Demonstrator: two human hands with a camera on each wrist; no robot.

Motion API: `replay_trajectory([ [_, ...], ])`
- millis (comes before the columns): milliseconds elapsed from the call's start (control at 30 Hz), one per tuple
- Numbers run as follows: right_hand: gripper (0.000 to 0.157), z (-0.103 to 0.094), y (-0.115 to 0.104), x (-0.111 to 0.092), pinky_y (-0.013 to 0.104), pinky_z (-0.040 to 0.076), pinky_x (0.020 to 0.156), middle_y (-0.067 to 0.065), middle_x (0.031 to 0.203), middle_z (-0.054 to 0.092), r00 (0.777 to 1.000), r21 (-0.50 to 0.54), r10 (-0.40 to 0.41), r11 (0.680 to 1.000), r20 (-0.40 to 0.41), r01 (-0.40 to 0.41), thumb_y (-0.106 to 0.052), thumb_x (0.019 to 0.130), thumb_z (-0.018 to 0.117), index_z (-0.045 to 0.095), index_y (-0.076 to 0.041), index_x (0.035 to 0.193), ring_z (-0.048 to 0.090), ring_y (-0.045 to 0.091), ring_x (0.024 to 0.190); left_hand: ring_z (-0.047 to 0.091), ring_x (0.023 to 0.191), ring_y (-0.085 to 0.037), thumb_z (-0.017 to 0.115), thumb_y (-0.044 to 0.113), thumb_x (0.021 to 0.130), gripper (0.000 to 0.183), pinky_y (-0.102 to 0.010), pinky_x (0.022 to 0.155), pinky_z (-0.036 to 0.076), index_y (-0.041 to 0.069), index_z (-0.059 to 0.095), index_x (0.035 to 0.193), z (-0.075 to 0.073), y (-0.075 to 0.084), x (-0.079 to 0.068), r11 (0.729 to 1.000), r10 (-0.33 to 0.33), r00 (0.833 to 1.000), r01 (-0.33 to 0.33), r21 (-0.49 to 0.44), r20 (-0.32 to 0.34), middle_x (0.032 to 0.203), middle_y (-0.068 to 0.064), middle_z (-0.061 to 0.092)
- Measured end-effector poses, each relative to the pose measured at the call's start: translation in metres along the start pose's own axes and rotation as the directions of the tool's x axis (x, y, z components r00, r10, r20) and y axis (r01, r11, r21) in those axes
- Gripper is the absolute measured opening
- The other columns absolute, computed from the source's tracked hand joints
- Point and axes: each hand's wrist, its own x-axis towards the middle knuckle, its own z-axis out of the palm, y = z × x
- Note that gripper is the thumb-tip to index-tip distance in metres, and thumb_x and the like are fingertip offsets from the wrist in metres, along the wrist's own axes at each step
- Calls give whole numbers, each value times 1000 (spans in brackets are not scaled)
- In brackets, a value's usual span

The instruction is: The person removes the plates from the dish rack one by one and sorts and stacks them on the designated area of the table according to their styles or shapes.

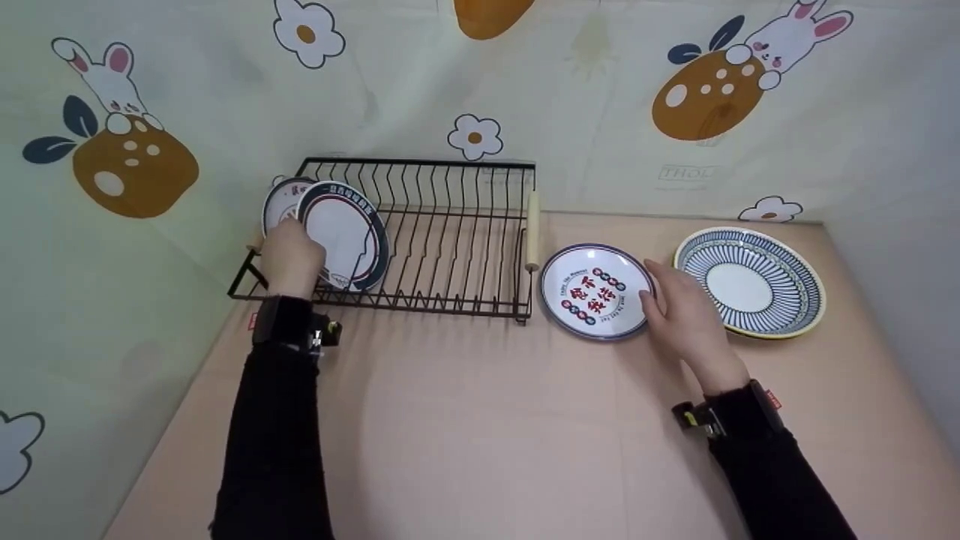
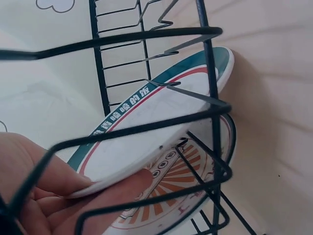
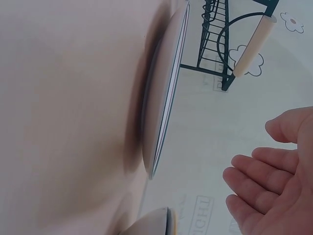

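Note:
My left hand (image 1: 291,259) pinches the edge of a white plate (image 1: 341,232) with a dark green rim, thumb on its face in the left wrist view. That plate stands tilted among the wires at the left end of a black dish rack (image 1: 442,306). Beside it in the rack stands a second plate (image 2: 188,171) with an orange ray pattern, partly hidden. On the table, a small white plate (image 1: 626,296) with red lettering lies face up. My right hand (image 1: 686,319) is at its right edge, fingers relaxed and holding nothing; the right wrist view shows the palm apart from the plate.
A deep dish (image 1: 806,300) with blue stripes and a yellow rim stands right of my right hand. The rack has a pale wooden handle (image 1: 532,232) at its right end. A patterned cloth (image 1: 585,112) hangs behind the table (image 1: 487,420).

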Motion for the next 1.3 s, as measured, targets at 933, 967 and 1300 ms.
replay_trajectory([
  [933, 47, 8, -12, 3, 53, 35, 108, 29, 133, 55, 999, 58, -10, 998, -42, 12, -9, 95, 62, 50, 7, 138, 49, 44, 124, 64, 75, -51, 43, -3, 95, 19, -60, 59, 51, -15, 57, 99, 3, 7, -13, 980, 175, 899, -199, -19, -402, 84, -35, 64],
  [967, 47, 8, -12, 3, 53, 34, 108, 29, 133, 55, 999, 61, -6, 998, -40, 9, -10, 96, 62, 50, 7, 139, 48, 44, 124, 64, 75, -51, 43, -4, 95, 19, -61, 59, 51, -15, 57, 99, 4, 7, -13, 978, 181, 891, -207, -18, -417, 84, -35, 64],
  [1300, 47, 7, -14, 3, 53, 34, 108, 28, 133, 55, 999, 90, 4, 996, -40, 0, -10, 96, 61, 50, 6, 139, 48, 43, 124, 65, 84, -52, 47, -2, 96, 26, -61, 69, 51, -15, 60, 113, 1, 12, -21, 954, 206, 832, -287, -83, -515, 92, -36, 65],
])
